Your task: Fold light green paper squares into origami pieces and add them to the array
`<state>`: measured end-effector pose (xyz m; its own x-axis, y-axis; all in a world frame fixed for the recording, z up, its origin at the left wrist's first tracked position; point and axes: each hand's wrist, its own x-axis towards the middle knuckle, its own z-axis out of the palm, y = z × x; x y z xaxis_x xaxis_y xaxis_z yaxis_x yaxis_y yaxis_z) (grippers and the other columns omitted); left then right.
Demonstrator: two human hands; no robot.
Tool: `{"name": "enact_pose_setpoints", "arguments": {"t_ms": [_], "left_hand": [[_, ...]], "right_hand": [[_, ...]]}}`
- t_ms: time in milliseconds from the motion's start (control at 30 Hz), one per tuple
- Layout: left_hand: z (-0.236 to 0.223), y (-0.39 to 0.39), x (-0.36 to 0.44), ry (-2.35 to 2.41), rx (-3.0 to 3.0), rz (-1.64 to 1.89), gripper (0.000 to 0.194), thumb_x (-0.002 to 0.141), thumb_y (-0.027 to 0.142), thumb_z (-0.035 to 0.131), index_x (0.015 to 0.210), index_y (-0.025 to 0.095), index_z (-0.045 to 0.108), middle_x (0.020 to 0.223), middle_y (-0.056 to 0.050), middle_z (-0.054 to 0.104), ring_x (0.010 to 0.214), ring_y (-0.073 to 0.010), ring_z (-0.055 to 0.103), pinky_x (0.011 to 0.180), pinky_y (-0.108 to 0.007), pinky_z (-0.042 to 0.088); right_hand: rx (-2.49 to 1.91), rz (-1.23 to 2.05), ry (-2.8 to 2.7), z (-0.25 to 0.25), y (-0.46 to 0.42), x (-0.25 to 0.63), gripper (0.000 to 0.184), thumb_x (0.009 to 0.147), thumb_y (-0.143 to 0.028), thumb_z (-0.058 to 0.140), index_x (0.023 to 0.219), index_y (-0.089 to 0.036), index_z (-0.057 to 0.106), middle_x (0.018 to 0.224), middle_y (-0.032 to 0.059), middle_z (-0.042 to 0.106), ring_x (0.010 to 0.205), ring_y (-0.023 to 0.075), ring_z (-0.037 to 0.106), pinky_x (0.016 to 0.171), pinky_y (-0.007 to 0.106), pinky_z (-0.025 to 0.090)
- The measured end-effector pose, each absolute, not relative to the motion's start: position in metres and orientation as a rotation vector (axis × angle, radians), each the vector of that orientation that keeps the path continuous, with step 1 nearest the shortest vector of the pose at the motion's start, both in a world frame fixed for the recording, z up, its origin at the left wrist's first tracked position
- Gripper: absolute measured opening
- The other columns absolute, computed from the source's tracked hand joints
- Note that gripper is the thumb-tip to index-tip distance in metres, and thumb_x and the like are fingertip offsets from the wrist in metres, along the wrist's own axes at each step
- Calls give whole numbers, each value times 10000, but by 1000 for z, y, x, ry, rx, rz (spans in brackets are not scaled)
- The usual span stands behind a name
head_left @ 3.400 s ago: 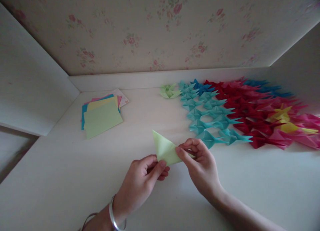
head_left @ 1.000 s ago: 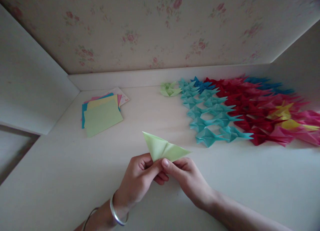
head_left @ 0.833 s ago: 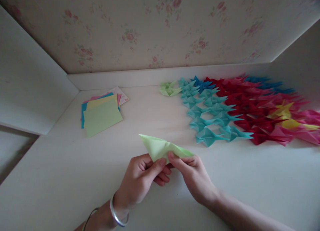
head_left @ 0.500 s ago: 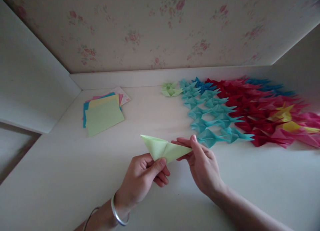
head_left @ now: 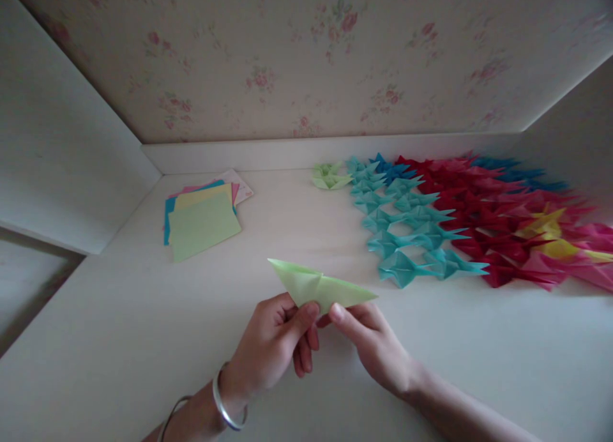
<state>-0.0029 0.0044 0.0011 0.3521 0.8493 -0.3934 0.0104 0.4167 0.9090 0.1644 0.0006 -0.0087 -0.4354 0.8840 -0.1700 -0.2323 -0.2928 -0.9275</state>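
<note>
A pale green sheet of origami paper (head_left: 325,287), folded into a wide triangle-like shape with two pointed ends, is held above the white table. My left hand (head_left: 280,336) pinches its lower edge with thumb on top and fingers curled beneath. Just to the right, my right hand (head_left: 371,336) grips the same lower edge, its thumb on the near face and its fingers partly hidden behind the paper. One point of the folded paper reaches up to the left, the other out to the right.
At the back left lies a stack of coloured paper sheets (head_left: 205,228), pale green on top. Teal folded paper figures (head_left: 400,266) stand in rows at the right, beside red ones (head_left: 479,215) and a few yellow ones (head_left: 543,225). A pale green figure (head_left: 329,177) sits near the wall.
My right hand has moved down and left from the paper's right tip to its lower edge, its thumb now pressing there. The left hand keeps its pinch. The view has shifted slightly.
</note>
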Motion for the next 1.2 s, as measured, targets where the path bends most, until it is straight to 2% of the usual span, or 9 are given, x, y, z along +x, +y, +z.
{"name": "enact_pose_setpoints", "arguments": {"t_ms": [100, 267, 333, 433, 533, 700, 867, 1100, 1200], "left_hand": [[1, 1, -1, 1078, 1031, 641, 532, 855, 636, 570, 615, 162, 544, 419, 28, 512, 335, -82, 496, 335, -163, 361], [1, -1, 1, 1127, 1024, 575, 507, 864, 634, 554, 697, 155, 571, 474, 36, 525, 319, -66, 465, 307, -153, 331], [0, 0, 0, 1138, 1024, 565, 492, 870, 627, 547, 737, 155, 581, 486, 42, 526, 306, -56, 443, 294, -146, 302], [0, 0, -1, 1167, 1021, 560, 501, 868, 629, 544, 669, 169, 535, 469, 53, 495, 289, -48, 405, 283, -146, 267], [0, 1, -4, 1188, 1014, 535, 505, 863, 627, 549, 631, 182, 497, 459, 65, 466, 282, -46, 380, 285, -154, 244], [3, 3, -7, 1080, 1064, 404, 423, 882, 558, 565, 712, 171, 570, 449, 73, 450, 327, -61, 362, 340, -175, 258], [3, 4, -5, 1200, 1233, 504, 471, 920, 536, 517, 602, 188, 503, 479, 35, 484, 429, -100, 429, 436, -211, 319], [6, 4, -7, 1420, 1480, 782, 333, 987, 461, 439, 866, 198, 604, 577, 41, 472, 520, -121, 433, 487, -221, 309], [8, 3, -7, 1323, 1446, 723, 365, 995, 464, 422, 807, 195, 581, 571, 49, 424, 521, -115, 395, 486, -231, 282]], "right_hand": [[-880, 1903, -1282, -3, -2, 161, 544, 976, -579, 397, 698, -195, 665, 648, 35, 681, 676, 199, 648, 747, 336, 507], [-1327, 1391, -1290, -12, 2, 170, 592, 934, -621, 466, 631, -171, 702, 649, 53, 689, 654, 200, 622, 667, 309, 460], [-1330, 1350, -1225, -17, 5, 174, 591, 943, -621, 450, 734, -164, 760, 642, 57, 695, 641, 204, 622, 658, 317, 459], [-1242, 1382, -981, -18, 10, 178, 529, 944, -602, 470, 947, -180, 788, 746, 69, 748, 694, 213, 657, 684, 324, 485], [-1103, 1430, -733, -13, 19, 182, 507, 917, -616, 503, 894, -194, 784, 841, 82, 775, 785, 213, 683, 740, 315, 504], [-999, 1743, -733, -4, 26, 190, 371, 855, -530, 656, 976, -194, 756, 919, 65, 760, 702, 161, 651, 634, 257, 492], [-1154, 1941, -985, -6, 20, 183, 333, 827, -478, 711, 835, -149, 757, 686, 24, 704, 534, 128, 570, 483, 210, 389], [-1050, 1888, -1101, -2, 15, 175, 468, 841, -589, 631, 795, -150, 785, 682, 45, 708, 630, 185, 639, 696, 309, 515], [-1042, 1837, -1087, -3, 12, 175, 380, 846, -523, 666, 835, -163, 785, 745, 47, 725, 682, 182, 641, 711, 296, 501]]}}
